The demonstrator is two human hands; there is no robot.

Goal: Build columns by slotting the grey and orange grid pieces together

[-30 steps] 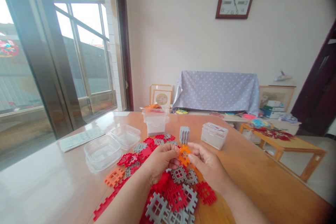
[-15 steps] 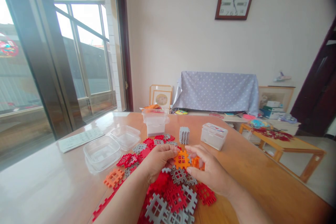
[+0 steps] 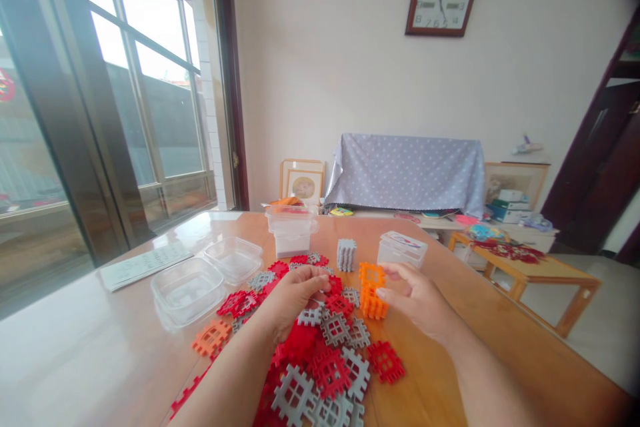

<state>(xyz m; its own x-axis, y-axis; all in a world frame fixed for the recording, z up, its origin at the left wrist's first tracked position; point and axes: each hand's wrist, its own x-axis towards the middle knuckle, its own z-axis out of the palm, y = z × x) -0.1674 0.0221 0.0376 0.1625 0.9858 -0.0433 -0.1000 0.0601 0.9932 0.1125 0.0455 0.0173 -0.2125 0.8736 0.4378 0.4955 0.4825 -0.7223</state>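
Observation:
My right hand point(image 3: 407, 290) pinches the right edge of an orange building tile point(image 3: 371, 273) with window-like holes. The tile is at the top of a small orange stack point(image 3: 374, 303) standing on the table; whether it rests fully there I cannot tell. My left hand point(image 3: 303, 290) hovers over a loose pile, its fingers curled together with nothing visible in them. In that pile lie red tiles point(image 3: 331, 373) and grey tiles point(image 3: 295, 395) with notched edges. One orange tile point(image 3: 212, 338) lies left of my left forearm. A grey stack point(image 3: 347, 255) stands beyond the pile.
Clear plastic tubs point(image 3: 187, 290) lie on the table's left side, beside a printed sheet point(image 3: 145, 265). Stacked containers point(image 3: 292, 233) stand at the back. A lidded box point(image 3: 401, 251) is behind my right hand. A low wooden table point(image 3: 560, 273) stands off to the right.
The orange tile moved from between both hands rightward to the top of the orange stack, held by my right hand. My left hand let go of it. The view shifted slightly.

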